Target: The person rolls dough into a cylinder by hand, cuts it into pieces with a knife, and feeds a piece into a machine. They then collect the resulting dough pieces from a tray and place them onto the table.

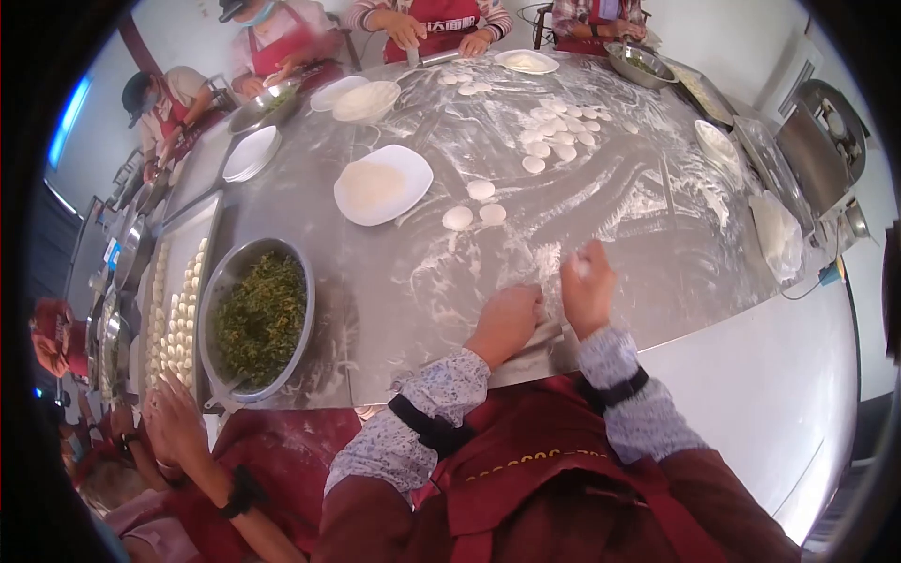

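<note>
Near the table's front edge, my left hand (509,324) is closed, with its fingers curled down at a greyish object (546,336) that I cannot make out clearly. My right hand (588,286) is raised just beside it, its fingers curled together; a small whitish patch shows at them, too blurred to name. Both hands are over the floured steel table (657,225). Beyond them lie three flat dough rounds (492,215), and further back a cluster of several more (564,138). A white plate (413,178) with flour stands ahead to the left.
A bowl of chopped greens (261,314) stands left, beside a tray of dumplings (178,310). A co-worker's hands (176,422) are at lower left. Other people in red aprons work across the table. Stacked plates (251,153) and a metal machine (826,141) stand further off.
</note>
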`<state>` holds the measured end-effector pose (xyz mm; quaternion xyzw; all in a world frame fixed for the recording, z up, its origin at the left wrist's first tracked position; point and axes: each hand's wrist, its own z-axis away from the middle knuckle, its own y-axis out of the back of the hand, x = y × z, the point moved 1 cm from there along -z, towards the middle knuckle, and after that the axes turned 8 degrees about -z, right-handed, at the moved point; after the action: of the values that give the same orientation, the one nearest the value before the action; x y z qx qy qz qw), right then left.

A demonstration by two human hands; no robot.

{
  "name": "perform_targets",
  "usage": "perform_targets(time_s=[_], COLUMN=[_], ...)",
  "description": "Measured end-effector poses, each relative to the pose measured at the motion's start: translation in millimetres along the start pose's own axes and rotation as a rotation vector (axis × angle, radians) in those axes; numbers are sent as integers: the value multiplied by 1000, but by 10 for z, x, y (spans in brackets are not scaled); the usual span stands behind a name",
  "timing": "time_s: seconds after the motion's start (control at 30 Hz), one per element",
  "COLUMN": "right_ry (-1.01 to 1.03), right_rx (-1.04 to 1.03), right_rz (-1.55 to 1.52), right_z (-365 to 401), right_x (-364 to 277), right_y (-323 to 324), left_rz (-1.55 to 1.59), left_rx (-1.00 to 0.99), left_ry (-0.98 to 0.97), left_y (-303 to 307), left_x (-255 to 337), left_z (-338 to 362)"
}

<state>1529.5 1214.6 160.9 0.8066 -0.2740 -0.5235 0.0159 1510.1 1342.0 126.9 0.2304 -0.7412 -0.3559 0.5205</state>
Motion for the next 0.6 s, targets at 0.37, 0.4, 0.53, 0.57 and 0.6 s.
perform_targets(time_s=[0.37,0.4,0.53,0.57,0.6], right_ry=[113,132,-75,-71,-98], right_rx=[63,58,-48,-53,-48], right_rz=[-48,-66,-68,-76,-142], right_z=[-93,-86,207,288,348], right_x=[56,32,164,142,106], right_y=[-173,-141,227,283,344], left_rz=[30,72,3,32,25], left_rx=[-6,47,-106,-171,-166], left_ry=[72,95,-41,-22,-20], left_y=[49,61,79,158,265], left_x=[97,86,-108,-121,-161], left_z=[106,93,174,184,164])
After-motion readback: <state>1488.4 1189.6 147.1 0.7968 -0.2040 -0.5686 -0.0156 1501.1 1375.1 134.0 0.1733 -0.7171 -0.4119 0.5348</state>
